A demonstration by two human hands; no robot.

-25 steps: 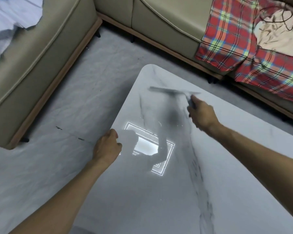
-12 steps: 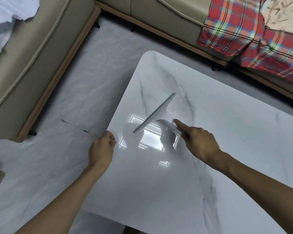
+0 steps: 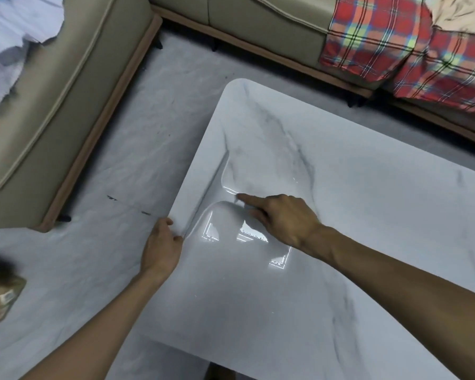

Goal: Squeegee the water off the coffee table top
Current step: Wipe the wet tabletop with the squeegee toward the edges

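Squeegee (image 3: 207, 196) blurred with motion, low on the coffee table (image 3: 368, 215) close to its left rim; its blade is a long streak running from far-right to near-left, almost parallel to that rim and just inside it, with the pale handle reaching back to the right; right hand (image 3: 283, 218) on that handle, forefinger stretched straight along it towards the blade and the other fingers bent round it, so it looks like a firm grip, though the handle is too smeared to trace. Water (image 3: 258, 176) shows as a glossy sheet with a rounded outline on the hand's side of the blade, catching a bright lamp reflection. What matters for the next push, as I judge it: the blade lies left of the right hand and only a narrow dry-looking strip lies between blade and rim, so a sideways shove leftward would run off the table. Left hand (image 3: 162, 242) sits at that same rim, touching it just beside the blade's near end; its fingers are bent, but whether they clasp the rim I cannot tell. Beyond lie grey floor (image 3: 148, 119), a beige sofa (image 3: 66, 91) and a red plaid blanket (image 3: 381, 37).
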